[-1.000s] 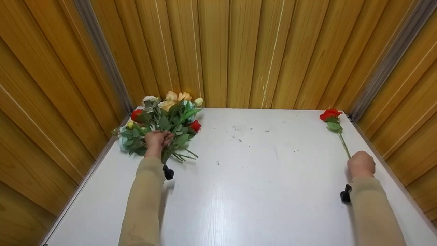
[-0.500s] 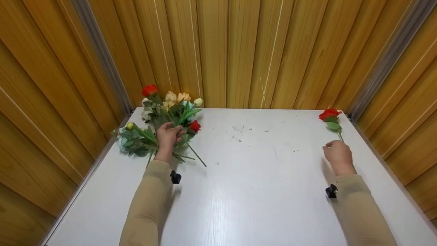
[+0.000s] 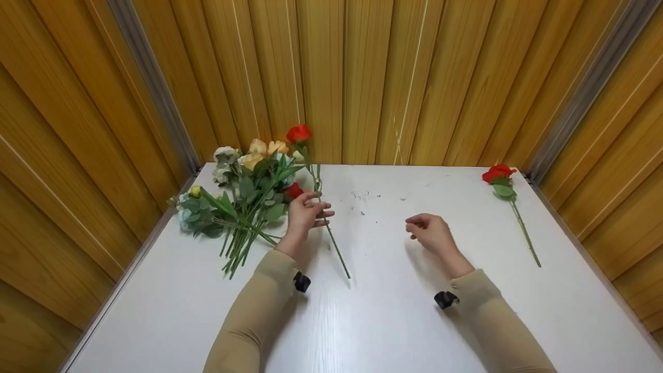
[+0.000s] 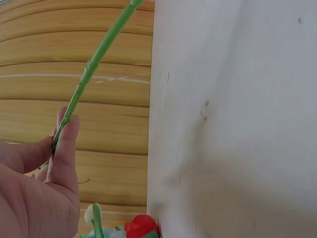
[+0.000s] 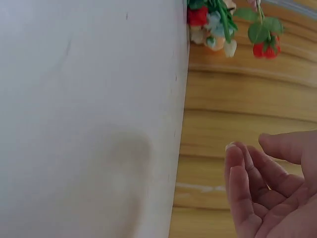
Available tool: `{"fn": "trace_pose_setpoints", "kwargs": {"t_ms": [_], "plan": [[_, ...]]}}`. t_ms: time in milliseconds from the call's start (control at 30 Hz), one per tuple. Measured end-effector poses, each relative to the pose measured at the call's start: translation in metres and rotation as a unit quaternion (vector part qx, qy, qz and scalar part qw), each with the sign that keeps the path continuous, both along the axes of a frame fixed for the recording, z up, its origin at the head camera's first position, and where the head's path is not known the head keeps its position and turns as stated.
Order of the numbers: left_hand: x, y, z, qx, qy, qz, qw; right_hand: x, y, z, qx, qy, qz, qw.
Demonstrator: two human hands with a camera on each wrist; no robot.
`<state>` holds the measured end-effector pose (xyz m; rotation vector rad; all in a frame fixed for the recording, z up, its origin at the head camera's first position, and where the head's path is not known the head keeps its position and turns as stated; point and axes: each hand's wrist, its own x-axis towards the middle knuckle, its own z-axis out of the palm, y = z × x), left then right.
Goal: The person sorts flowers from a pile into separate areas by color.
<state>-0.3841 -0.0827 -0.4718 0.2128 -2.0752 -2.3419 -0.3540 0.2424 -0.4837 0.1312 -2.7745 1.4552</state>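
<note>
head view: left hand (image 3: 305,217) pinches the stem of a red rose (image 3: 316,178), thumb against fingers, grip about mid-stem. rose stands tilted, bloom (image 3: 299,133) far and toward the left, bare stem end near and toward the right. it sits left of table centre, just right of the flower pile (image 3: 248,189). pile lies on the far left of the white table (image 3: 383,321): white and peach blooms at the far side, 1 red bloom at its right, pale blue blooms and a yellow bud at its left, most stems pointing near. right hand (image 3: 432,235) is right of centre, fingers loosely bent, free, well apart from the held stem. lone rose (image 3: 504,190) lies on the far right of the table, red bloom far, stem end near. both sleeves tan, 1 black mount (image 3: 302,282) at the left wrist, another at the right. wood-look panels (image 3: 362,77) stand behind the table. left wrist view: thumb and fingers pinch the green stem, which runs slanted past the fingertips; a red bloom and a pale bud show at the frame edge. right wrist view: fingers curved, thumb apart from them, hand unloaded; flowers in the upper part, incl. a red bloom with green leaves.
</note>
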Motion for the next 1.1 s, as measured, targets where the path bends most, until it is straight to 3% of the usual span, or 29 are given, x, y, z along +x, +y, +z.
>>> {"fn": "trace_pose_setpoints", "kwargs": {"t_ms": [200, 367, 600, 867, 1100], "plan": [[0.005, 0.03, -0.004, 0.013, -0.013, -0.035, 0.9992, 0.01, -0.047, -0.01, -0.076, -0.045, 0.045, 0.9951], [0.008, 0.053, -0.005, 0.026, -0.007, -0.058, 0.998, 0.017, -0.075, -0.015, -0.136, -0.095, 0.087, 0.9823], [0.012, 0.07, -0.008, 0.034, 0.01, -0.071, 0.9969, 0.019, -0.087, -0.023, -0.194, -0.092, 0.098, 0.9717], [0.011, 0.063, -0.011, 0.001, 0.015, -0.088, 0.996, 0.018, -0.079, -0.022, -0.193, -0.096, 0.108, 0.9704], [0.006, 0.018, -0.005, -0.059, 0.001, -0.029, 0.9978, 0.009, -0.036, -0.015, -0.16, -0.087, 0.069, 0.9808]]}}
